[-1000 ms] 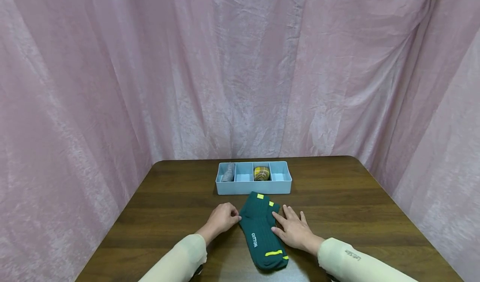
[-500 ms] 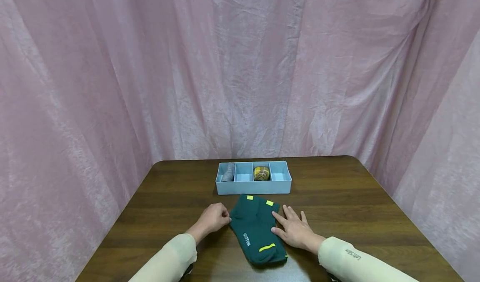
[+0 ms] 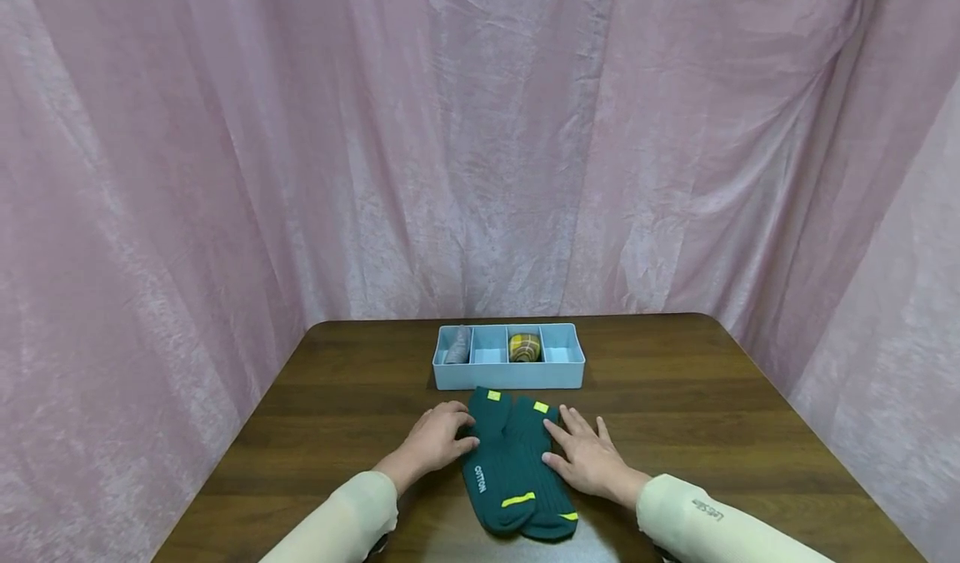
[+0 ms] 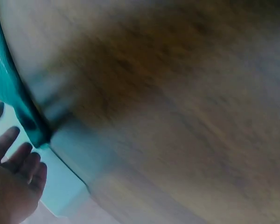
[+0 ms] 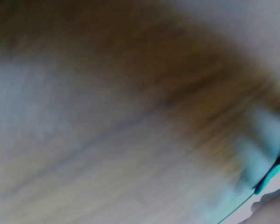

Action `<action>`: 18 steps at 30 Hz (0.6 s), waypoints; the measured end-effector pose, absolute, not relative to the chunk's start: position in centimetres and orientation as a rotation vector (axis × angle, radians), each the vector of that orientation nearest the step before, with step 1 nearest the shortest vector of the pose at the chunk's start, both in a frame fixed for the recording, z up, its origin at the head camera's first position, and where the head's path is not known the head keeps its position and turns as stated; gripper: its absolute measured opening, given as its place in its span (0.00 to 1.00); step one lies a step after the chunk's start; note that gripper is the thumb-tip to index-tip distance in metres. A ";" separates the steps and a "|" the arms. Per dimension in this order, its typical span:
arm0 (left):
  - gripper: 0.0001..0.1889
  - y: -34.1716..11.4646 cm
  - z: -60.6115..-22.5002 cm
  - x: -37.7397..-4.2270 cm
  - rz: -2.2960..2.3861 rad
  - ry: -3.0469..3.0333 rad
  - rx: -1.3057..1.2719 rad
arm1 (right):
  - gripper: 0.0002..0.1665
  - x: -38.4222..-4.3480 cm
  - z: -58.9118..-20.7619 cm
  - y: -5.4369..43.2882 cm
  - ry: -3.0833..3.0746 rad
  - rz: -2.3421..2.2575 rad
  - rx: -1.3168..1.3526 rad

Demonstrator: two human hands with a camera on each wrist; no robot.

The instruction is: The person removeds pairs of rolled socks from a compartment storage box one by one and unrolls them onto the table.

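Two dark green socks lie flat on the table, their yellow-tabbed ends pointing away. The left sock (image 3: 491, 471), printed COTTON, overlaps the right sock (image 3: 551, 496). At the left sock's outer edge is my left hand (image 3: 435, 440), thumb and fingers apart and loosely bent, fingertips right at the fabric. The left wrist view has this hand's fingers (image 4: 23, 161) spread beside the green cloth (image 4: 14, 88). My right hand (image 3: 588, 459) lies flat with fingers spread, thumb and index touching the right sock's outer edge. Only a sliver of that hand (image 5: 273, 207) enters the right wrist view.
Just beyond the socks stands a light blue divided box (image 3: 510, 376). A rolled grey sock (image 3: 458, 346) sits in its leftmost compartment and a yellow plaid roll (image 3: 524, 347) in another. The brown wooden table (image 3: 337, 396) ends at pink curtains (image 3: 510, 171).
My left hand slid the upper sock leftward off the lower one, then loosened its pinch and spread its fingers. The socks now lie nearly side by side. The right hand stayed put.
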State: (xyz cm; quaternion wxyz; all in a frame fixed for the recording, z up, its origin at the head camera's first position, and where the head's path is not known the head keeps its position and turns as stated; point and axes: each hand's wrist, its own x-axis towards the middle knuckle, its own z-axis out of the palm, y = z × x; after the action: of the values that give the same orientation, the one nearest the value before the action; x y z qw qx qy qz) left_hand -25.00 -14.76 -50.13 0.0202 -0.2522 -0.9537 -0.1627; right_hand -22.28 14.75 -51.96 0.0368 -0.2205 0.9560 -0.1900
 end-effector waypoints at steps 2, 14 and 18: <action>0.27 -14.3 -50.2 -24.7 -0.426 -3.019 -0.835 | 0.38 -22.3 -52.0 14.6 2.922 -0.577 -0.759; 0.53 -14.3 -50.5 -23.8 -0.284 -3.273 -0.934 | 0.48 -23.0 -52.1 15.4 2.810 -0.419 -0.906; 0.53 -14.6 -49.9 -23.8 -0.298 -3.313 -0.969 | 0.48 -23.3 -52.4 15.8 2.817 -0.393 -0.910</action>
State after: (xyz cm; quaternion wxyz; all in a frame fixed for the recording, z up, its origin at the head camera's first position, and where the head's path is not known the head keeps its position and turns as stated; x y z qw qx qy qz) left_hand -23.77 -14.62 -49.93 -0.1610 -0.2759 -0.9438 -0.0850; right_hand -23.28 15.80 -52.44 0.0777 -0.3037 0.9405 -0.1311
